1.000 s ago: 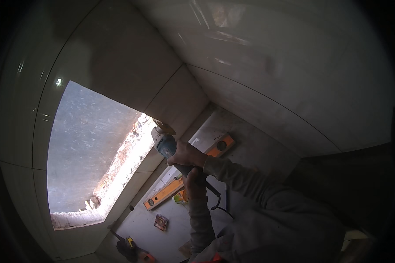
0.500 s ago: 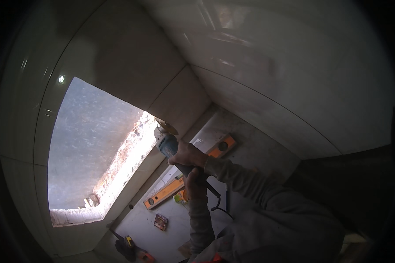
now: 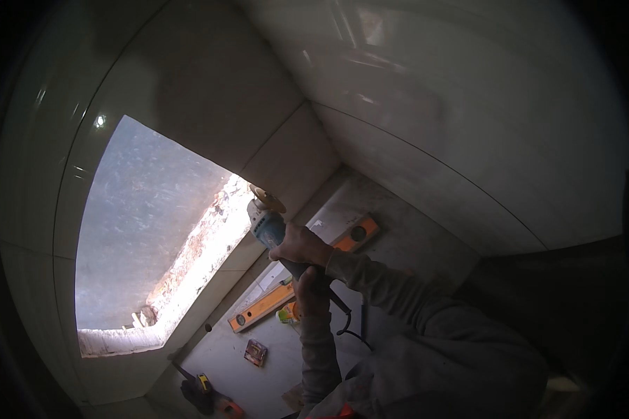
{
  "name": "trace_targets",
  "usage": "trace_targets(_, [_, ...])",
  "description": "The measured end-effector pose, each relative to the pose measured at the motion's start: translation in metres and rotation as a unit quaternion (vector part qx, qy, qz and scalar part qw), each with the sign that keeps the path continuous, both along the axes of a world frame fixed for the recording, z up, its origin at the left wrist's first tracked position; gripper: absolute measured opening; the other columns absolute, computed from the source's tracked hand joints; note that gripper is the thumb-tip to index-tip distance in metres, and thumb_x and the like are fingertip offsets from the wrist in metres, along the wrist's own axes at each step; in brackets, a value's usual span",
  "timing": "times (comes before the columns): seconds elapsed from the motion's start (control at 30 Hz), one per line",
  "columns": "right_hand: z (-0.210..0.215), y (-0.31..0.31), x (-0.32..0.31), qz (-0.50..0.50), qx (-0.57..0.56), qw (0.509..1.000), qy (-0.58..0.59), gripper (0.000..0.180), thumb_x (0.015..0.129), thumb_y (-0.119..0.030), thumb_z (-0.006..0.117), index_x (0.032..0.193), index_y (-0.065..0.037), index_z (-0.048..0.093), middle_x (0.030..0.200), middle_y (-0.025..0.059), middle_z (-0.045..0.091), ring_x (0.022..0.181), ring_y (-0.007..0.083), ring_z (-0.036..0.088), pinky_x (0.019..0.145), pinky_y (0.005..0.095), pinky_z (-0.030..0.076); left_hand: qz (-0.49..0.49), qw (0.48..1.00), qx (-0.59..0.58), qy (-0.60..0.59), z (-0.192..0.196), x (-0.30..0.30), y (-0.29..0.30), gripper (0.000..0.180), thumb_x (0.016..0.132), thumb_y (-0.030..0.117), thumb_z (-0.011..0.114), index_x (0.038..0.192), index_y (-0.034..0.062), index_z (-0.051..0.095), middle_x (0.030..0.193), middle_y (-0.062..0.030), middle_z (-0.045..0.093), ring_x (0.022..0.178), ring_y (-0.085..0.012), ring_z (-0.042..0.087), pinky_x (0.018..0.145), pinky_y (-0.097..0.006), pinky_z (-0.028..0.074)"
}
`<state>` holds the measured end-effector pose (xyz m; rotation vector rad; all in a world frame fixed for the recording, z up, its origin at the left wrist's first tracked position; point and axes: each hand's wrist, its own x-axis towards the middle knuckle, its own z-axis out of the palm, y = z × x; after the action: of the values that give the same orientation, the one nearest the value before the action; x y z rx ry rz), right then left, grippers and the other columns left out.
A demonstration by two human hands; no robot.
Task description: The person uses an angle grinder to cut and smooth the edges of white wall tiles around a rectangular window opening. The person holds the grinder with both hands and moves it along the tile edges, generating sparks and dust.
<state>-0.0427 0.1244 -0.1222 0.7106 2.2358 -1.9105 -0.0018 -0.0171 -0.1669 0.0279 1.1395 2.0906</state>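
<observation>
Both my hands are closed around a blue-grey angle grinder (image 3: 268, 229). My right hand (image 3: 302, 246) wraps the front of its body, and my left hand (image 3: 311, 288) grips the rear handle, from which a black cord (image 3: 345, 318) hangs. The grinder's round disc (image 3: 268, 199) is at the lower right corner of the bright window opening (image 3: 203, 258), close to the tiled wall (image 3: 279, 150); whether it touches the tile I cannot tell. An orange spirit level (image 3: 262, 308) lies on the surface below, partly hidden by my hands.
Below my arms the light surface (image 3: 223, 363) carries a small box (image 3: 256, 353), a green and orange roll-like item (image 3: 287, 313), a yellow-black tape measure (image 3: 203, 383) and a dark tool with orange parts (image 3: 229, 407). Tiled walls meet in a corner on the right.
The view has shifted slightly. My hands keep the same grip, and the grinder's disc shows a little farther right and lower against the tile.
</observation>
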Motion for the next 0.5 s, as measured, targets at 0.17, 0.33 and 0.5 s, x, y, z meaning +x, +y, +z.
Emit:
trace_targets(0.17, [0.007,0.000,0.007,-0.011,-0.006,1.000,0.025,0.087,0.065,-0.038,0.081,0.128,0.012,0.047,0.119,0.0307,0.062,0.110,0.0395,0.065,0.094,0.0404,0.053,0.012,1.000,0.011,0.000,0.005,0.002,0.003,0.055,0.086,0.019,0.068,0.134,0.0039,0.046,0.111,-0.0091,0.061,0.096,-0.0219,0.065,0.080,-0.038,0.058])
trace_targets(0.33, [0.024,-0.014,0.018,0.000,0.001,0.999,0.033,0.084,0.065,-0.037,0.081,0.125,0.012,0.049,0.118,0.0314,0.062,0.109,0.0388,0.066,0.093,0.0408,0.054,0.027,0.999,-0.003,0.033,0.013,0.014,-0.010,0.058,0.084,0.017,0.067,0.135,0.0024,0.044,0.112,-0.0100,0.059,0.098,-0.0222,0.065,0.081,-0.038,0.058])
trace_targets(0.5, [0.031,-0.042,0.033,0.029,-0.027,0.995,0.088,0.081,0.068,-0.037,0.084,0.123,0.012,0.052,0.116,0.0286,0.063,0.104,0.0364,0.066,0.090,0.0400,0.054,0.059,0.991,-0.047,0.107,0.060,0.043,-0.022,0.054,0.080,0.016,0.069,0.128,0.0006,0.048,0.105,-0.0100,0.060,0.086,-0.0199,0.066,0.072,-0.033,0.058])
